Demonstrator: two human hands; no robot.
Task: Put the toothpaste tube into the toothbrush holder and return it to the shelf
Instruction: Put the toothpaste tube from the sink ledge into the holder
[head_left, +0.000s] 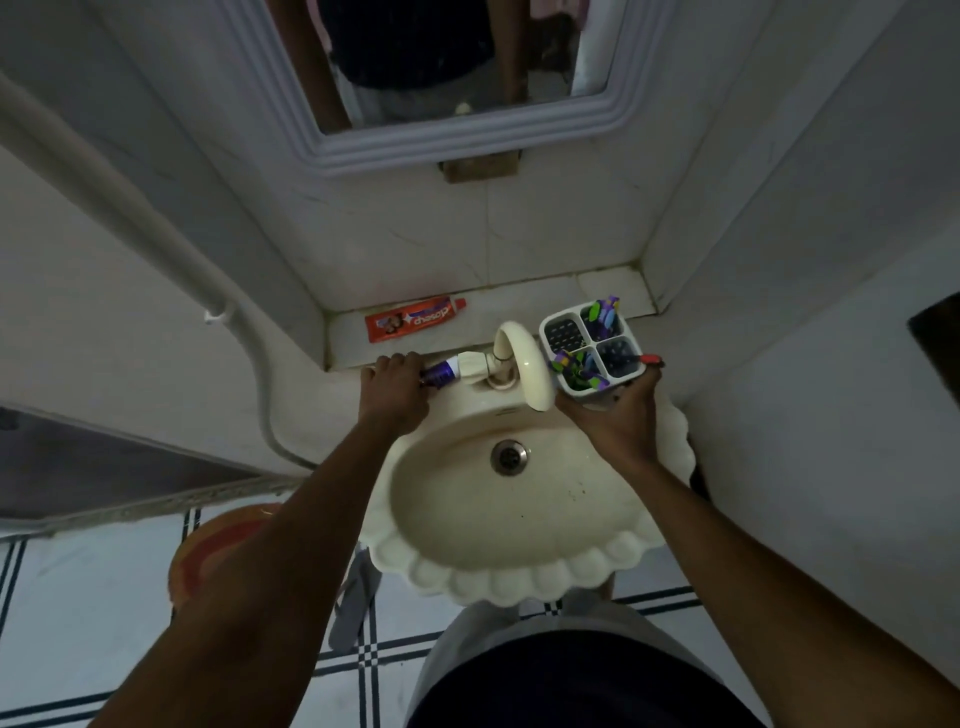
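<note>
Two hands work beside the tap (511, 358): left hand (395, 392) wraps a purple tube (441, 373), largely hidden; right hand (621, 421) grips the toothbrush holder (589, 345), base concealed.

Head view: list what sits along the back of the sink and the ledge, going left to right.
Red toothpaste tube on the ledge → left hand closed on a purple tube → cream tap → four-compartment toothbrush holder, held by the right hand.
</note>
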